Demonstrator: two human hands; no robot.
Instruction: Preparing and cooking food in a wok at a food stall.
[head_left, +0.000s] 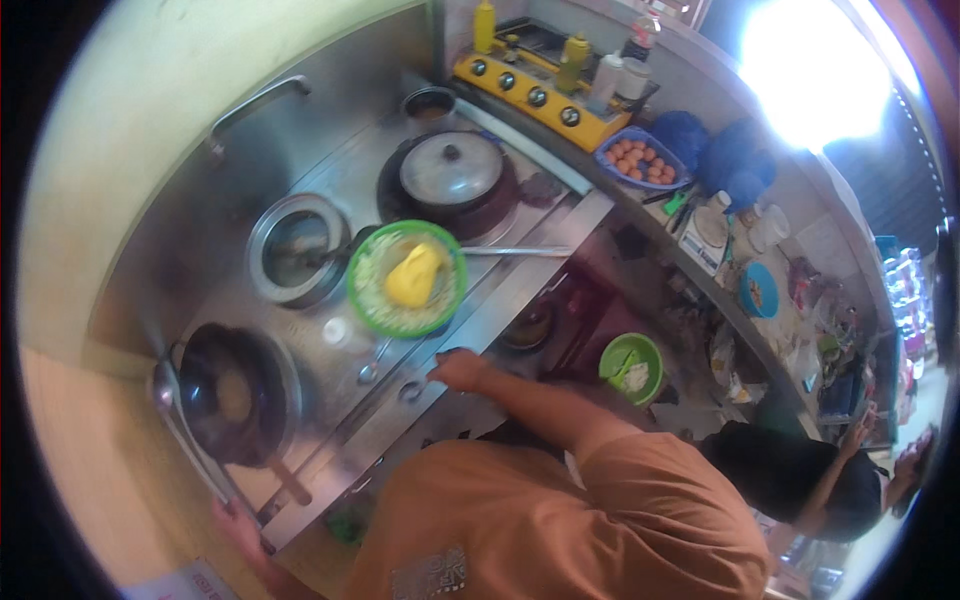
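My left hand (241, 521) closes around the end of a long-handled metal ladle (163, 391) at the stove's left edge. The ladle rests along the outer side of a dark wok (232, 401) with a wooden handle (289, 481). My right hand (461, 370) is at the front rail of the steel stove (442, 345), fingers curled, close to a round ring or knob (411, 391); whether it grips anything is hidden. Beyond it sits a green bowl (407, 279) of pale chopped food with a yellow mass (414, 276) on top. A spoon (369, 372) lies nearby.
A lidded pot (451, 169) and a round metal pot (298, 250) stand on the stove. Behind are a yellow gas burner unit (536, 97) with squeeze bottles, and a basket of eggs (640, 159). Lower right is another green bowl (631, 369). A co-worker (795, 472) stands at right.
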